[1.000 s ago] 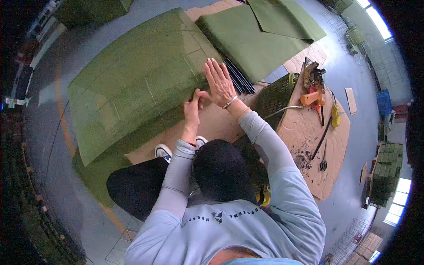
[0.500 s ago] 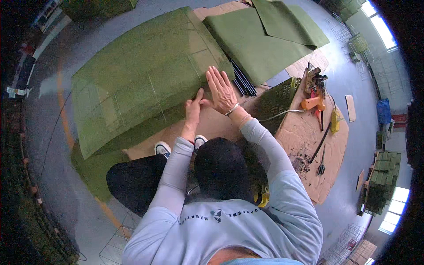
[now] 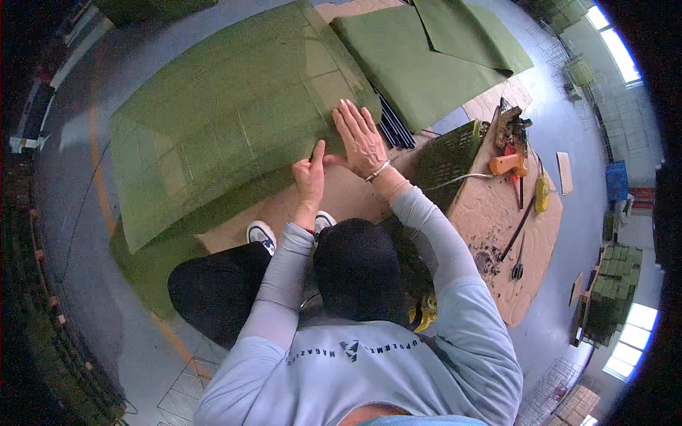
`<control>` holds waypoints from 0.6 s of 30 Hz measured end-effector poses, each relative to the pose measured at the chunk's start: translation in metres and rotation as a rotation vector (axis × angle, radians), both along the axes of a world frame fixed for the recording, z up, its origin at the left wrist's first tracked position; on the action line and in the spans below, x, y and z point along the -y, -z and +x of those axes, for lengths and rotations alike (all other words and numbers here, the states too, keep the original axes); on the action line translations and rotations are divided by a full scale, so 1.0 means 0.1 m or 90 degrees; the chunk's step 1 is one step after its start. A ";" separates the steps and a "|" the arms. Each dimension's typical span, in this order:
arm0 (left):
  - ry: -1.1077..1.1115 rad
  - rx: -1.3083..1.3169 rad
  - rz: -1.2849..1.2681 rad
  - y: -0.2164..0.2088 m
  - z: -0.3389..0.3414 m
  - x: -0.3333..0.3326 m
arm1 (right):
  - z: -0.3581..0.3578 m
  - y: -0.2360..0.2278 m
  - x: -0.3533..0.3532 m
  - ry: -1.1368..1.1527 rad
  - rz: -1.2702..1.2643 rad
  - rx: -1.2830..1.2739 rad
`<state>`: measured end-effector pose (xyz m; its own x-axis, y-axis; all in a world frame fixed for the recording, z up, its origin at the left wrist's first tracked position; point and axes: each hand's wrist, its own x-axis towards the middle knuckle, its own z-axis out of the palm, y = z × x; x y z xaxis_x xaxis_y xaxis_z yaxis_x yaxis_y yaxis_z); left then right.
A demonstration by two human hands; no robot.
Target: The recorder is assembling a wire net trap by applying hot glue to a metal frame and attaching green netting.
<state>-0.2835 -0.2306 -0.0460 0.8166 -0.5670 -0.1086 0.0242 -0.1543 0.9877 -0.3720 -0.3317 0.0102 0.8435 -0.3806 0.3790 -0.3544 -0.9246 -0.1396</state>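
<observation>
A large green mesh-like sheet [image 3: 220,106], thin and partly see-through, spreads in front of me over a frame whose straight lines show through it. At its near edge, toward the right corner, my left hand [image 3: 309,176] is closed, the thumb lying along the top of the edge and the fingers curled beneath or beside it. Just right of it, my right hand [image 3: 362,145] rests flat on the sheet near that corner, fingers stretched out and holding nothing. Its thumb reaches toward the left hand. What the left fingers touch underneath is hidden.
Folded green sheets [image 3: 405,57] and black rods [image 3: 398,128] lie beyond my right hand. A green crate [image 3: 451,160] stands beside a cardboard-topped surface [image 3: 469,213] bearing an orange glue gun [image 3: 506,165], scissors [image 3: 518,268] and a yellow-handled tool [image 3: 542,193]. A white cord crosses there.
Both hands have shifted slightly at the sheet's edge. My left fingers are curled more tightly, and my right hand lies a little farther right.
</observation>
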 end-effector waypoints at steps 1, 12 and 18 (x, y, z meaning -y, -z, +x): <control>0.000 0.000 0.001 -0.03 -0.01 0.01 | 0.00 -0.01 0.01 -0.001 0.005 0.006; 0.028 -0.010 -0.308 0.32 0.04 -0.06 | 0.11 -0.24 -0.22 -0.049 -0.030 -0.018; 0.076 -0.162 -0.028 -0.18 0.22 -0.26 | 0.09 -0.10 -0.24 -0.039 0.025 0.010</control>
